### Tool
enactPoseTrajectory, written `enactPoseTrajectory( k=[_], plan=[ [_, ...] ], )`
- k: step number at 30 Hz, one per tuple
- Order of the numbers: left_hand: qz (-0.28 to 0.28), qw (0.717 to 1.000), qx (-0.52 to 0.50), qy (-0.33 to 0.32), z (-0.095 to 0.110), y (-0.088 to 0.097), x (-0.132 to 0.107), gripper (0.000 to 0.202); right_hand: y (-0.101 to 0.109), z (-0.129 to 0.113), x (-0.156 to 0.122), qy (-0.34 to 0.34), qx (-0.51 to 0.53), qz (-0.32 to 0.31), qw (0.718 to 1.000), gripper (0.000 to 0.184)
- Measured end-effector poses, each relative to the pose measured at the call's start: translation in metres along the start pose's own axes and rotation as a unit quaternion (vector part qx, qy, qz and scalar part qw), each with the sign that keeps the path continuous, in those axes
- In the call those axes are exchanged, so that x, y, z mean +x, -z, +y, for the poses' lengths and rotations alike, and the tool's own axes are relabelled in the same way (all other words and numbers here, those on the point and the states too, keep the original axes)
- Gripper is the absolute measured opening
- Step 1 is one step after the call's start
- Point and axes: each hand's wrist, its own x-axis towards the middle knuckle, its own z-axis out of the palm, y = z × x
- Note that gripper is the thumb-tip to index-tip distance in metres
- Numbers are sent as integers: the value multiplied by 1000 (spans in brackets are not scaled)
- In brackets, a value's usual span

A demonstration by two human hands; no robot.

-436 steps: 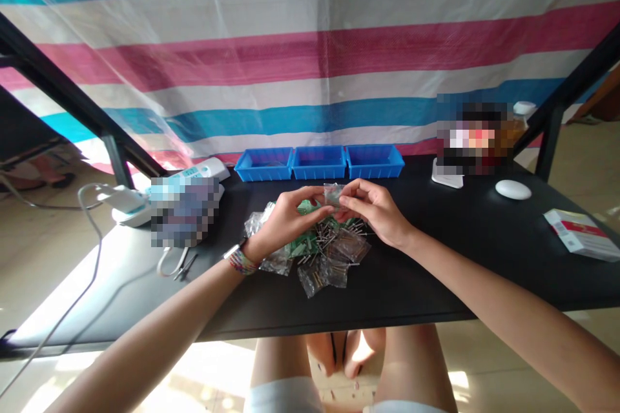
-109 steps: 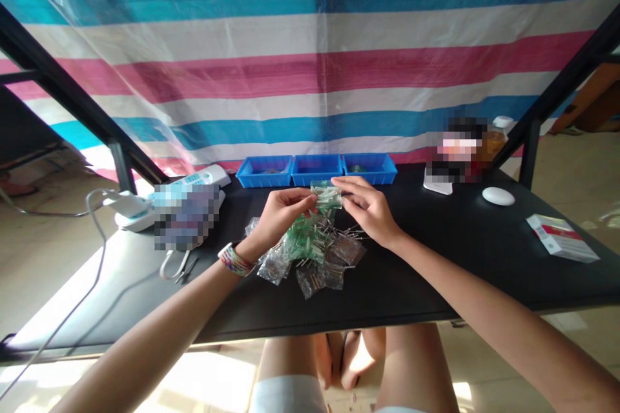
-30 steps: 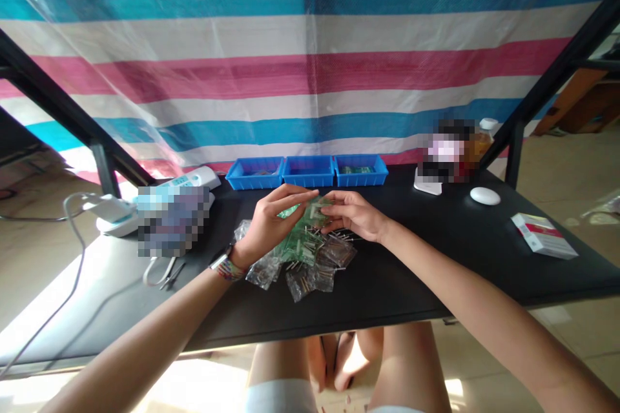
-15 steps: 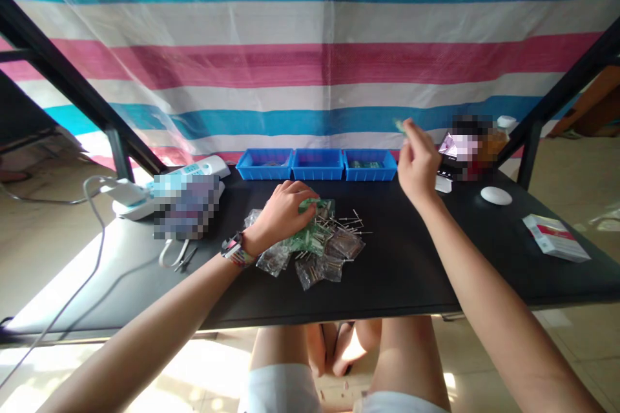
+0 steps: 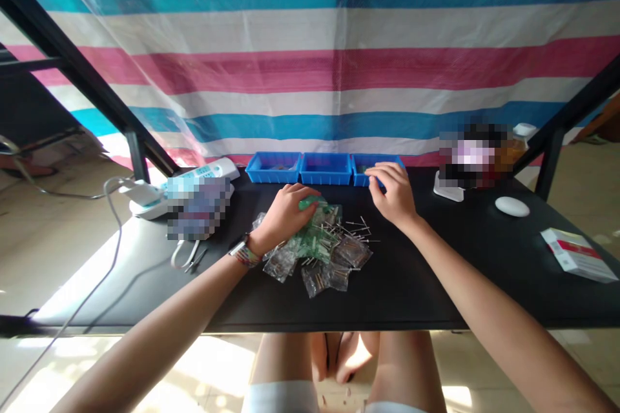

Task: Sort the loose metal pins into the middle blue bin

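Note:
My left hand [image 5: 287,219] is at the left of a heap in the table's middle, its fingers closed on a small green plastic packet [image 5: 310,202]. Clear packets [image 5: 282,262] and more green ones [image 5: 314,242] make up the heap, with loose thin metal pins [image 5: 358,227] at its right side. Over the front of the right blue bin [image 5: 359,175] hovers my right hand [image 5: 394,192]. Its fingers are stretched and the thumb stands apart, with no packet visible between them. The hand hides much of that bin's inside.
Left of the right bin stand the middle blue bin [image 5: 325,171] and the left blue bin [image 5: 274,171]. A power strip [image 5: 220,171] with a plugged-in charger and cable is on the left. At right lie a white mouse [image 5: 512,206] and a small box [image 5: 576,255].
My right hand has come down and left from above the table to the right bin, its fingers parting; the green packet it held no longer shows. My left hand stays at the heap.

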Motion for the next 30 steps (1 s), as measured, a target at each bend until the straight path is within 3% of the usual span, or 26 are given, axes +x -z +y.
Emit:
enactPoseTrajectory(
  k=[4,14,18,21,26,30],
  plan=[
    [38,995,-84,23,-3,0,4,24,-13,-24,-6,30,83,-75,993,24],
    [121,966,-223,52,-1,8,13,19,-21,-48,-8,-24,231,-106,967,11],
    [139,936,-319,57,6,11,13,24,-25,-49,-9,-73,280,-110,951,28],
    [147,912,-377,67,12,9,15,26,-25,-50,-9,-141,349,-105,921,43],
    [143,887,-432,74,24,2,19,28,-16,-53,-2,-195,471,-116,852,31],
    [142,886,-437,67,33,2,23,30,-15,-52,2,-218,501,-115,830,34]
  ],
)
